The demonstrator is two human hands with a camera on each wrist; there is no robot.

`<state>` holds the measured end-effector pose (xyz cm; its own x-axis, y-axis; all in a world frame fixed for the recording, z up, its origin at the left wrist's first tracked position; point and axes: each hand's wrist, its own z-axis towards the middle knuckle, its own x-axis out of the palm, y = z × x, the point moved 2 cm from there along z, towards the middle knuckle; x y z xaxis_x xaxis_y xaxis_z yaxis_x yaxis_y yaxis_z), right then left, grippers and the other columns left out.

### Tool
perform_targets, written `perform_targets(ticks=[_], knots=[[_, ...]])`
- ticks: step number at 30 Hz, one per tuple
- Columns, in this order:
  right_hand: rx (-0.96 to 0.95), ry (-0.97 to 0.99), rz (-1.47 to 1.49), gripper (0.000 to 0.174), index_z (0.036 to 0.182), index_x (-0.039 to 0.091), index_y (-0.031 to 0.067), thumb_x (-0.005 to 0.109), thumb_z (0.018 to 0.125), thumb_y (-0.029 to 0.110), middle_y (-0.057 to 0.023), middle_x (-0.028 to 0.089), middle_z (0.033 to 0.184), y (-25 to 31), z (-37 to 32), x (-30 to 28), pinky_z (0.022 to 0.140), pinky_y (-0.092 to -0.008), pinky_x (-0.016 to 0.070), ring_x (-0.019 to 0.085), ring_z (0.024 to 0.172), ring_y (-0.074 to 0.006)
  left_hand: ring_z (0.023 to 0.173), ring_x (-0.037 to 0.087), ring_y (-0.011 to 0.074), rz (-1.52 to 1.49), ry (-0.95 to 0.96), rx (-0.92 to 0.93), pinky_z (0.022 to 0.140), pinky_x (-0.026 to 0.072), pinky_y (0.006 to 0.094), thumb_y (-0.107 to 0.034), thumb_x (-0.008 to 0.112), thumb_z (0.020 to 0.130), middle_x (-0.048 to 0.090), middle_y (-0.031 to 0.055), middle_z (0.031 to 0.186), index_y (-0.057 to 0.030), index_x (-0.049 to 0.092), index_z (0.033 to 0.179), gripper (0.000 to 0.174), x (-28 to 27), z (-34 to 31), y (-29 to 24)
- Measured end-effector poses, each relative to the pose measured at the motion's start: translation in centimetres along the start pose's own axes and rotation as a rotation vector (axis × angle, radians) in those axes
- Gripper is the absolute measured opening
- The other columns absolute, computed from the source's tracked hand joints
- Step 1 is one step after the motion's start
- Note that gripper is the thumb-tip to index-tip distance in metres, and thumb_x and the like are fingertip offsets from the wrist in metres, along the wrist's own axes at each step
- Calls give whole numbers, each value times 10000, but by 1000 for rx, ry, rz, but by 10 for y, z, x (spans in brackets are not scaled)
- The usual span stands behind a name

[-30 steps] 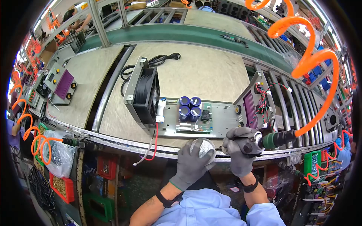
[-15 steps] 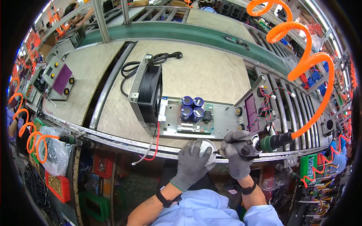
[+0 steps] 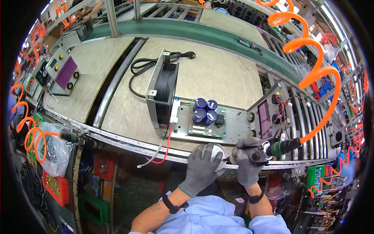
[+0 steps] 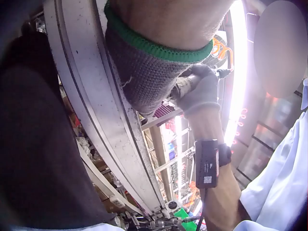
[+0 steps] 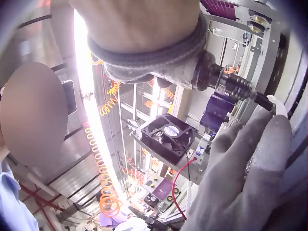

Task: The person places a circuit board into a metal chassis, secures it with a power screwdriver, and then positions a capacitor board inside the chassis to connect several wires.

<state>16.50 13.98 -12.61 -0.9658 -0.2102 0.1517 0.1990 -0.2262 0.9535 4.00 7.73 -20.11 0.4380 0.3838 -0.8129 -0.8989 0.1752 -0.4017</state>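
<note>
My gloved left hand (image 3: 200,169) holds a small white round dish (image 3: 218,150) filled with small silvery pieces, its fingers bent over the rim. My gloved right hand (image 3: 248,167) grips a pneumatic screwdriver (image 3: 259,154) lying sideways, its bit pointing left. In the right wrist view the driver's bit (image 5: 262,102) is right at the dish's rim, close above the left fingers. Behind both hands sits an open metal chassis (image 3: 183,134) with a black fan (image 3: 167,85), several blue capacitors (image 3: 204,110) and a front panel with a purple grille (image 3: 265,119).
An orange coiled hose (image 3: 331,105) runs from the driver up to the right. A black power cord (image 3: 140,70) lies behind the fan. Metal rollers (image 3: 307,128) continue to the right. Red and white wires (image 3: 167,150) hang over the bench's front rail. Another unit (image 3: 62,72) stands left.
The head view has shifted, so the bench and chassis appear slightly farther right. Both hands keep their holds, with the driver's bit staying close to the dish.
</note>
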Motion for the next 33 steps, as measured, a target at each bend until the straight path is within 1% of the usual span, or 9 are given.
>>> perform_targets(ticks=[1,7,12,13,17,19,22,30,33], knots=[[3,-3,-16,378,1154,481,100,579,840,-87,-97,570,989,-1,-1,0,582,-265,497,603,782,-160,1223,484,404,-4,1,-4,922,442,518,-507,714,817,504,161,1367,-217,650,1243,519,0,-1,0],[52,-22,34,372,1127,504,51,588,822,-143,-107,610,968,-2,2,2,591,-271,516,617,750,-142,1223,484,403,-11,4,-7,914,446,524,-497,730,802,501,158,1378,-221,655,1237,521,1,-1,0],[-39,-81,72,327,1122,515,45,590,850,-120,-99,611,984,22,34,18,558,-258,495,610,737,-137,1218,496,403,-9,-23,-6,916,443,528,-502,728,806,524,164,1370,-223,654,1239,520,1,-2,1],[-82,-91,165,302,1108,525,31,597,851,-109,-99,613,951,28,43,23,534,-257,486,602,707,-134,1218,499,403,-10,-23,-1,918,441,528,-503,728,807,530,164,1367,-224,654,1240,521,1,-2,1],[-76,-104,50,284,1088,548,20,592,835,-102,-98,623,889,25,75,23,494,-250,492,609,658,-121,1219,502,408,-2,-22,-5,924,438,527,-512,726,806,538,161,1358,-222,650,1245,532,2,-2,0],[-174,-142,18,282,1087,548,22,591,836,-100,-94,626,884,19,82,29,486,-243,489,610,641,-121,1220,502,405,8,-20,-11,928,435,528,-517,726,803,538,159,1359,-222,647,1249,541,1,-1,0],[-66,-109,-6,271,1071,558,28,594,833,-97,-89,632,888,20,82,29,503,-244,499,623,653,-122,1225,498,398,-1,-17,-17,934,431,529,-522,727,800,533,156,1361,-200,639,1257,566,3,-3,2],[-88,-106,22,279,1062,571,31,591,828,-119,-66,645,915,14,80,30,555,-237,505,633,711,-101,1228,492,389,-3,23,-32,947,421,514,-525,737,787,528,153,1364,-87,611,1270,664,4,1,1],[-66,-19,40,313,1103,574,36,590,835,-125,-59,645,951,8,79,25,581,-235,505,614,719,-84,1231,491,389,4,23,-47,952,420,508,-521,748,777,526,156,1365,-74,608,1267,679,3,2,1]])
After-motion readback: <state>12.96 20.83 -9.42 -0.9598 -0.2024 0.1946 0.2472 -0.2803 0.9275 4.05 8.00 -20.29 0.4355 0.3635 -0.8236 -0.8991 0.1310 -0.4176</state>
